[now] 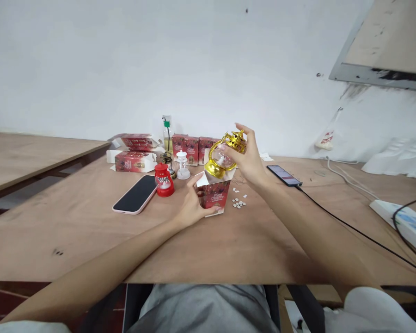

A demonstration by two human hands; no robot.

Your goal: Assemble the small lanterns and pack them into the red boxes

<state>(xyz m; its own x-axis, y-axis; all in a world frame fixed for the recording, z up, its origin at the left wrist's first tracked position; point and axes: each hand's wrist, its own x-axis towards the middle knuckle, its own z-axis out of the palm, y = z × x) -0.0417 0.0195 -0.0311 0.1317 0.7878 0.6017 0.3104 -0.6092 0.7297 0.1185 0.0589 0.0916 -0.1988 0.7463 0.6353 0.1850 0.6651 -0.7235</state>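
A small gold lantern (226, 154) with a clear globe is gripped in my right hand (251, 159). It leans to the left, its base just above the top of a red printed box (217, 194). My left hand (193, 203) is closed around that box's left side and lower front, steadying it on the table. White flaps stand up at the box's top. To the left stand a red lantern (164, 180), a white lantern (182, 165) and a dark bronze-looking lantern (168, 165). Several silvery button cells (238, 203) lie right of the box.
On the wooden table (90, 240) lie a pink-cased phone (136, 194) at left and a cabled phone (283, 175) at right. Several red boxes (190, 149) and a green-capped bottle (167, 132) stand behind. Open boxes (133, 161) lie back left; a white power strip (402, 222) sits far right.
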